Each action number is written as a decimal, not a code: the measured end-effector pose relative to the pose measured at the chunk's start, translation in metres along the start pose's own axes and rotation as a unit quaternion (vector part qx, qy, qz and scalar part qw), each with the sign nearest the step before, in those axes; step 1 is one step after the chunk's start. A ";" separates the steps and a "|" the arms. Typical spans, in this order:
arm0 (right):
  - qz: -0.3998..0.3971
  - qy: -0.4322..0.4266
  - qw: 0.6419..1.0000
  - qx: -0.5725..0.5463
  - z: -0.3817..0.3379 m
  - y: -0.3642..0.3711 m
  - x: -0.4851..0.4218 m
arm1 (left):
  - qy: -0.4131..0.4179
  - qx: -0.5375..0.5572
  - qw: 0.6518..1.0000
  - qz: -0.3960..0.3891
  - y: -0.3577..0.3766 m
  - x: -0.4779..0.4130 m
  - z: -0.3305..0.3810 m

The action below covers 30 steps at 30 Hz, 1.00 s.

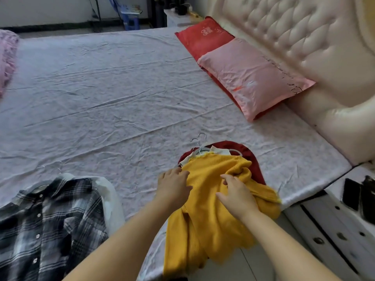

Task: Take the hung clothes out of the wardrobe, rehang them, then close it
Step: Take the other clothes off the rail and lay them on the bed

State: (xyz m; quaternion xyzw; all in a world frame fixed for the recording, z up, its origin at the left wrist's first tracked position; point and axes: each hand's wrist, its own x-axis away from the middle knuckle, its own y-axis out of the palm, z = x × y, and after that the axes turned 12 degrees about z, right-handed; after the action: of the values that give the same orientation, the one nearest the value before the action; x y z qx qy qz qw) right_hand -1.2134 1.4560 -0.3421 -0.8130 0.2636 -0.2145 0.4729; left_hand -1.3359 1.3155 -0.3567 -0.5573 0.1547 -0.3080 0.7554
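The left hand (175,184) and right hand (237,196) both grab the yellow sweater (211,226), crumpled, hanging off the bed (121,94).

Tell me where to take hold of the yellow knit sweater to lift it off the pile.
Grip the yellow knit sweater at both shoulders, coming in from its left and right sides. It lies collar-away, hem hanging off the bed's pale sheet, and a metal hanger hook shows past the collar, so shoulder grips probably lift hanger and sweater together.
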 end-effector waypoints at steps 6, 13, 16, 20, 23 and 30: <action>-0.062 -0.018 0.998 0.018 0.019 0.020 -0.079 | -0.039 0.036 0.998 0.028 0.026 -0.052 -0.007; -0.132 -0.063 0.988 0.047 0.052 0.088 -0.205 | -0.095 0.045 0.992 0.072 0.091 -0.109 -0.023; -0.159 -0.061 0.983 0.069 0.071 0.126 -0.257 | -0.123 0.055 0.987 0.089 0.127 -0.133 -0.027; -0.157 -0.054 0.983 0.079 0.094 0.176 -0.312 | -0.150 0.078 0.978 0.122 0.168 -0.161 -0.026; -0.135 -0.037 0.984 0.110 0.102 0.209 -0.340 | -0.149 0.099 0.973 0.147 0.194 -0.173 -0.022; -0.112 -0.044 0.984 0.132 0.109 0.254 -0.363 | -0.149 0.106 0.971 0.154 0.222 -0.191 -0.023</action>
State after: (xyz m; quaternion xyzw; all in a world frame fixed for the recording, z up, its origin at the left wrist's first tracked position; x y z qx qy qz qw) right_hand -1.4849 1.6522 -0.6523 -0.7763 0.1188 -0.2633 0.5603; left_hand -1.4298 1.4615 -0.5930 -0.4826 0.0911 -0.1163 0.8633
